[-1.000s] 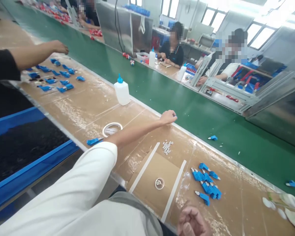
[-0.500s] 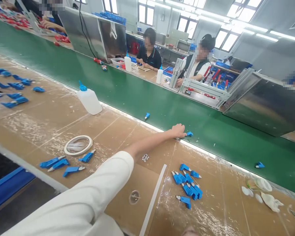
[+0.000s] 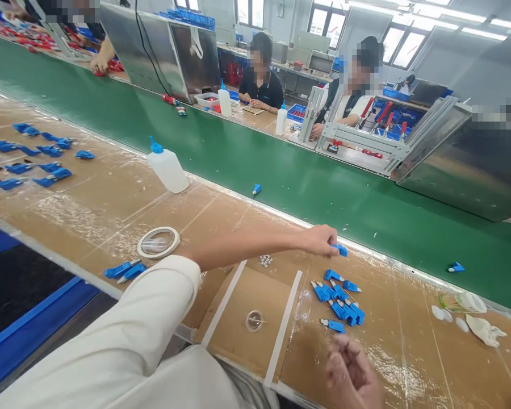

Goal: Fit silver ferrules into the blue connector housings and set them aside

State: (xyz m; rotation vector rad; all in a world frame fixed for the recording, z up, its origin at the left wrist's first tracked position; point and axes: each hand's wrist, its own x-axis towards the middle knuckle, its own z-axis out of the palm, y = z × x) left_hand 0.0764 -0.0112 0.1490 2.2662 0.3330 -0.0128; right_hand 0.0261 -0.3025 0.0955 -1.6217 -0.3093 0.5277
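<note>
My left hand (image 3: 321, 238) is closed on a small blue plastic part (image 3: 341, 250), held over the bench edge beside the green belt. Fingers hide part of it. Just below lies a cluster of similar blue parts with pale tips (image 3: 338, 298). My right hand (image 3: 353, 372) is near the bottom of the view, fingers curled in; whether anything is inside is hidden. It is close to the nearest blue part (image 3: 334, 325) of that cluster. A round clear dish (image 3: 254, 321) with a thin stick sits on cardboard to its left, and small whitish pieces (image 3: 266, 261) lie beneath my left forearm.
A green conveyor belt (image 3: 221, 153) carries two blue parts. On the brown bench stand a white squeeze bottle (image 3: 169, 170), a tape roll (image 3: 158, 243) and more blue parts (image 3: 51, 150). A plastic cup (image 3: 468, 302) lies right. Co-workers sit across the belt.
My left hand has drawn back from the belt with the blue part in it. My right hand has come up into view from the bottom edge. The view has shifted slightly.
</note>
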